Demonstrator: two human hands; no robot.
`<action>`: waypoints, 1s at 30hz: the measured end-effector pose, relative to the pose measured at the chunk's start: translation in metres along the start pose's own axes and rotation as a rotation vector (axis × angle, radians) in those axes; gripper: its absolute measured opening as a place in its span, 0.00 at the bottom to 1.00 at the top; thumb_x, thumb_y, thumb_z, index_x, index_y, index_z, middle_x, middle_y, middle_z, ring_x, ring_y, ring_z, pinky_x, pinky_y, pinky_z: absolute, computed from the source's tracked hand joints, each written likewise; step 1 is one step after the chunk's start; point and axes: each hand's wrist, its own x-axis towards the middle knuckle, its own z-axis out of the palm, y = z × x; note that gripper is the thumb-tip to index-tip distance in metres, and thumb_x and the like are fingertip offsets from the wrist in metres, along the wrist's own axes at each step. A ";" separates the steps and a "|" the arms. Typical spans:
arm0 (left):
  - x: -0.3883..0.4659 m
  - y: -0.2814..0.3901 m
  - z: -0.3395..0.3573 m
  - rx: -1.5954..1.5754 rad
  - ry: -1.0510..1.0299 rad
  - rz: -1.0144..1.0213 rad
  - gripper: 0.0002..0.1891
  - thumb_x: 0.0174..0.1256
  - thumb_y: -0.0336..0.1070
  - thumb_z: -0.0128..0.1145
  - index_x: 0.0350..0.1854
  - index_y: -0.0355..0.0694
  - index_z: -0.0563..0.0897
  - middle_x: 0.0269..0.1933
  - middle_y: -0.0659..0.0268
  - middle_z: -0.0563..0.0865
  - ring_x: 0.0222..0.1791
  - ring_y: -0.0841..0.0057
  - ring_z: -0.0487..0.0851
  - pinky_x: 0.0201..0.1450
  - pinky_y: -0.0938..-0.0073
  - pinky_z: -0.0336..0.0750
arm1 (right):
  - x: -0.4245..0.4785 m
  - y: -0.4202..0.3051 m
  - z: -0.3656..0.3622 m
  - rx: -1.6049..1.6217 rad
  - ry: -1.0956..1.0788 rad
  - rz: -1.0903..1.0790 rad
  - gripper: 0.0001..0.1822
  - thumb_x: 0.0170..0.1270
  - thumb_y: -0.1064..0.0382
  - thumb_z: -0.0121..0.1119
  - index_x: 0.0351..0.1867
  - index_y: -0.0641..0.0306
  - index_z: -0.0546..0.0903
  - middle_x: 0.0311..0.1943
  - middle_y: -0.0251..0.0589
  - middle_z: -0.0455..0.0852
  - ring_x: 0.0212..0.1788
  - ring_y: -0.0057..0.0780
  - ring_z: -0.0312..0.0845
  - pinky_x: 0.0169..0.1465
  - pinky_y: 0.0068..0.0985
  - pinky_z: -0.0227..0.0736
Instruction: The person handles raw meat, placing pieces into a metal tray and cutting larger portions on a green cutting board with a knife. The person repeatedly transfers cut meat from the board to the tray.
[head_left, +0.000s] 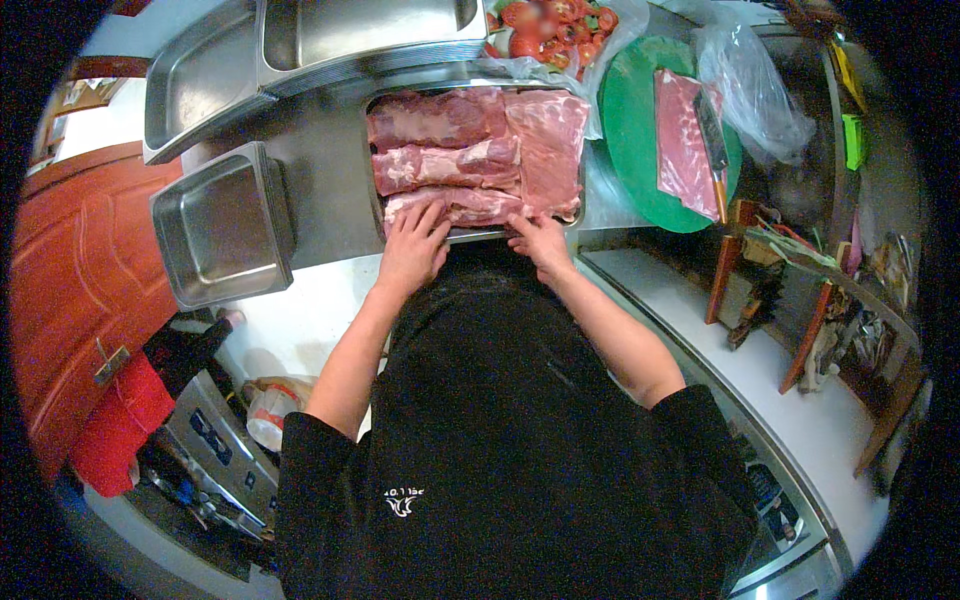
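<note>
A rectangular metal tray (480, 238) holds several slabs of raw meat. My left hand (416, 244) lies with fingers spread on the nearest slab of raw meat (472, 204), at its left part. At the tray's near right corner, the fingertips of my right hand (541, 241) touch the edge of the meat. Whether those fingers grip anything I cannot tell. A wide slab of raw meat (550, 154) fills the tray's right side. Right of the tray, a green round cutting board (626, 142) bears another piece of raw meat (679, 146), with a cleaver-like knife (710, 135) lying across its right side.
Stacked metal pans (375, 30) stand at the back left, and a deep metal pan (217, 225) sits at the left. Red tomatoes in a plastic bag (555, 34) lie behind the tray. A clear plastic bag (757, 97) is beyond the board. Part of another person (124, 420) shows lower left.
</note>
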 end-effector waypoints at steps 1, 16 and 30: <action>-0.004 -0.002 0.001 0.050 -0.040 0.029 0.23 0.51 0.33 0.60 0.53 0.41 0.77 0.63 0.57 0.70 0.65 0.57 0.65 0.66 0.56 0.61 | 0.000 -0.005 -0.002 -0.012 -0.006 0.007 0.14 0.60 0.57 0.64 0.39 0.65 0.79 0.26 0.35 0.81 0.23 0.19 0.75 0.23 0.18 0.69; -0.033 -0.035 -0.020 0.196 0.189 -0.054 0.08 0.58 0.36 0.56 0.33 0.37 0.82 0.57 0.65 0.78 0.62 0.61 0.69 0.68 0.54 0.56 | 0.008 -0.003 -0.013 -1.180 0.012 -1.065 0.11 0.50 0.71 0.58 0.38 0.63 0.78 0.42 0.44 0.77 0.50 0.46 0.71 0.52 0.38 0.67; 0.017 0.020 0.035 -0.009 0.003 0.030 0.35 0.59 0.48 0.55 0.68 0.38 0.62 0.71 0.60 0.62 0.71 0.63 0.58 0.72 0.58 0.50 | 0.007 -0.005 -0.005 -1.144 0.022 -1.161 0.19 0.49 0.75 0.52 0.46 0.62 0.77 0.44 0.47 0.77 0.47 0.47 0.73 0.50 0.37 0.70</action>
